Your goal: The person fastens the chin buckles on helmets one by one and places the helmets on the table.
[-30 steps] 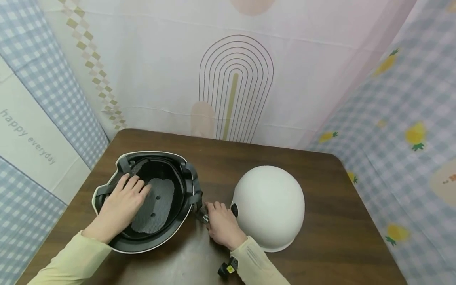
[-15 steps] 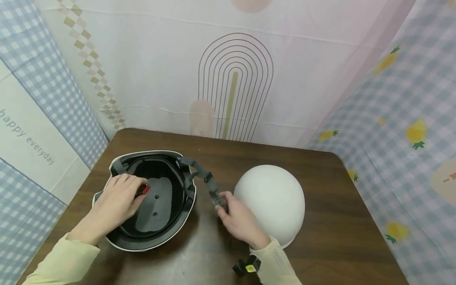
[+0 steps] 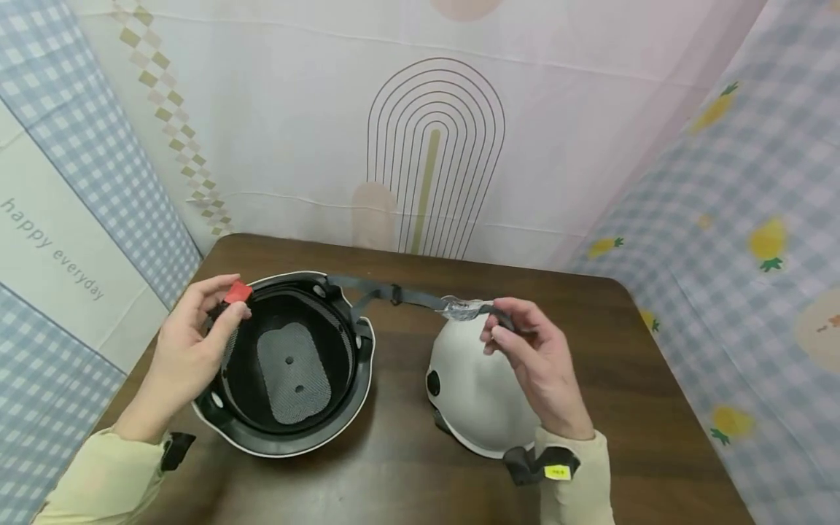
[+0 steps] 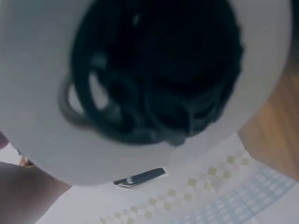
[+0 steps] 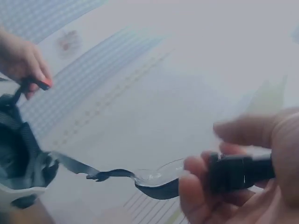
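An upturned helmet [image 3: 295, 372] with a black lining and pale rim lies at the left of the table. Over its left rim my left hand [image 3: 187, 350] pinches a red buckle piece [image 3: 238, 292] between thumb and fingers. A grey chin strap [image 3: 420, 297] runs from the helmet's far right side, drawn out nearly straight. My right hand [image 3: 545, 364] holds its end, where a black buckle piece [image 5: 229, 173] shows in the right wrist view. Clear plastic [image 3: 461, 308] wraps part of the strap. Below the right hand sits a second white helmet [image 3: 485, 394], dome up.
Both helmets rest on a dark wooden table [image 3: 400, 467]. Behind it hangs a pale cloth [image 3: 295, 131] with a printed arch; a checked cloth [image 3: 695, 219] drapes the right side. A blurred white shell [image 4: 37, 116] fills much of the left wrist view.
My right hand has risen and moved right, stretching the strap out from the helmet. My left hand has come out of the helmet's inside to its left rim, bringing the red buckle piece up.
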